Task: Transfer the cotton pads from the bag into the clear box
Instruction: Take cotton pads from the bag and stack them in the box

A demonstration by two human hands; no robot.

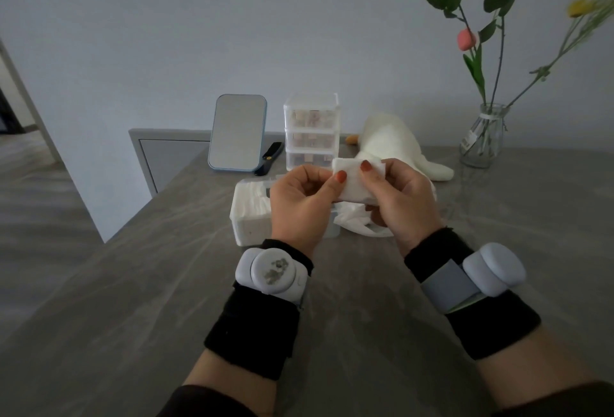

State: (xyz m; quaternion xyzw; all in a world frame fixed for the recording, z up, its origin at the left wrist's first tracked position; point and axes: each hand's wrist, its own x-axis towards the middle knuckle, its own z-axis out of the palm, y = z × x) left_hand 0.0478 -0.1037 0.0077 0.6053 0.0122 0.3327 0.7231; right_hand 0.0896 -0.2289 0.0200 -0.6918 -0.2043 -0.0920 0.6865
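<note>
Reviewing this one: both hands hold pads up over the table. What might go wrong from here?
1. The left hand and right hand pinch the cotton pads mostly with fingertips, so loose ones could slip out onto the bag or the table.
2. The clear box looks nearly full, so added pads may ride up over its rim and spill.

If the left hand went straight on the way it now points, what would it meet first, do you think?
Probably the drawer stack. The left hand, pinching the cotton pads, is raised, so it would likely pass over the clear box; depth is unclear.
</note>
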